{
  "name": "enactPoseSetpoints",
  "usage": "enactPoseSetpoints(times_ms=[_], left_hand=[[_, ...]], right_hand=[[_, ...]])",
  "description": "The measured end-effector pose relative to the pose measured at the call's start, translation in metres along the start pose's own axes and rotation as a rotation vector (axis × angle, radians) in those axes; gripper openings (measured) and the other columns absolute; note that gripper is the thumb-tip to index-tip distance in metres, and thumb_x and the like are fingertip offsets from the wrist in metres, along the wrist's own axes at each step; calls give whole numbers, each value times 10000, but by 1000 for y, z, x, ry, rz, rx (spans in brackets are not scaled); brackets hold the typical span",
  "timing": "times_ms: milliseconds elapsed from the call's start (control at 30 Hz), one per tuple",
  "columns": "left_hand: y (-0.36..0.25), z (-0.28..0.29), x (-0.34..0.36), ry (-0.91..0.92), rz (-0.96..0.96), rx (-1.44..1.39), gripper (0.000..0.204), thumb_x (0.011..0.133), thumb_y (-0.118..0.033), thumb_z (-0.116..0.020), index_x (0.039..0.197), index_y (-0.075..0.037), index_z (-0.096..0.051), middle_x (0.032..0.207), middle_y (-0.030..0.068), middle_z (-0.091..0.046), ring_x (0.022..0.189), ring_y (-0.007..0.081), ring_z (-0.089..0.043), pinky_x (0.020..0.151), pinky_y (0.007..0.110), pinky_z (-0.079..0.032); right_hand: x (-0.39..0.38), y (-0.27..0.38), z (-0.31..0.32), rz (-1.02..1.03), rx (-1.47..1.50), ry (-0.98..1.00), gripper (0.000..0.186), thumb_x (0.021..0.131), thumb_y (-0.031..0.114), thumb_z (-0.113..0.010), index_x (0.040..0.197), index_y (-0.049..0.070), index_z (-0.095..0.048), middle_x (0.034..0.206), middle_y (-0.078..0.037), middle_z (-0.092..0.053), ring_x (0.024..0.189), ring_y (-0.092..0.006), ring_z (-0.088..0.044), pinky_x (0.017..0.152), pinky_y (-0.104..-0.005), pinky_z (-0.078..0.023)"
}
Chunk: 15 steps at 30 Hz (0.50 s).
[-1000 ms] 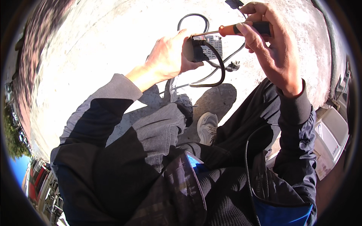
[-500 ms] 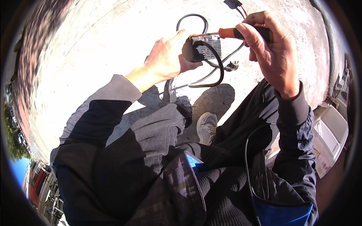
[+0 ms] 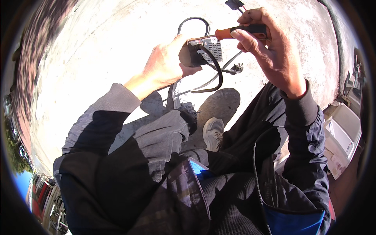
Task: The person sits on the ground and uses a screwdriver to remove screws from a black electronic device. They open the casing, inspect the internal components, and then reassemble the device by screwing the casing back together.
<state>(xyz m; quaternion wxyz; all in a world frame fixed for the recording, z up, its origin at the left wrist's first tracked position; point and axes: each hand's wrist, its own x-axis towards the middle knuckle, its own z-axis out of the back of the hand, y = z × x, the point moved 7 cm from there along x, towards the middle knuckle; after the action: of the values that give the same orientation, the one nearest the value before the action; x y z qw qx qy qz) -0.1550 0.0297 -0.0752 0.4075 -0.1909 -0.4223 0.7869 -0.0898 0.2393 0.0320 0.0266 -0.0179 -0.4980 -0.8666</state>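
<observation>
My left hand (image 3: 166, 62) grips a small dark box with a slotted vent face (image 3: 213, 49), perhaps a power adapter. A thick black cable (image 3: 217, 70) is plugged into its near face and loops down beside it. In my right hand (image 3: 270, 47) is a screwdriver with an orange and black handle (image 3: 242, 33), its fingers closed round the handle. The metal shaft points left along the top edge of the box, and its tip meets the box near my left fingers. Whether it sits in a screw cannot be seen.
Below the box hangs a black mains plug (image 3: 236, 69) on a cable. A black connector with a red wire (image 3: 235, 4) shows beyond my right hand. Sunlit concrete (image 3: 109, 47) lies under everything, and a white open container (image 3: 342, 137) stands at right.
Both hands, the box and the screwdriver have shifted slightly left in the view. The screwdriver remains against the top of the box, and both grips are kept.
</observation>
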Motion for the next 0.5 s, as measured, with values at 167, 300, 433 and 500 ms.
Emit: enactPoseSetpoints(times_ms=[167,300,433,500], left_hand=[[12,5,-4,-26,95,-14,941,744,-316,-1028,1534,-90,-569,1355,172,-749,1227,339,-755,1074,411,-597],[10,6,-1,-36,25,24,840,778,-324,-976,1492,-91,-601,1382,172,-726,1252,352,-737,1084,437,-592],[10,3,2,26,28,17,805,747,-231,-1004,1457,-124,-640,1374,111,-728,1237,288,-737,1053,396,-574],[10,3,2,40,45,10,795,748,-217,-1002,1450,-118,-640,1360,113,-731,1230,286,-739,1053,394,-574]], right_hand=[[-17,-10,17,-74,126,-178,362,1071,254,-771,1291,1,-634,1136,-113,-717,1016,-193,-763,935,-334,-637],[-33,-32,26,-205,91,-187,290,1061,170,-769,1271,21,-635,1120,-104,-719,1049,-167,-743,937,-329,-617],[-45,-42,28,-237,-20,-168,246,1043,120,-768,1240,33,-650,1036,-83,-733,1008,-153,-738,923,-321,-614],[-47,-44,26,-218,-30,-161,244,1037,114,-772,1231,32,-650,1017,-84,-736,990,-152,-739,914,-322,-618]])
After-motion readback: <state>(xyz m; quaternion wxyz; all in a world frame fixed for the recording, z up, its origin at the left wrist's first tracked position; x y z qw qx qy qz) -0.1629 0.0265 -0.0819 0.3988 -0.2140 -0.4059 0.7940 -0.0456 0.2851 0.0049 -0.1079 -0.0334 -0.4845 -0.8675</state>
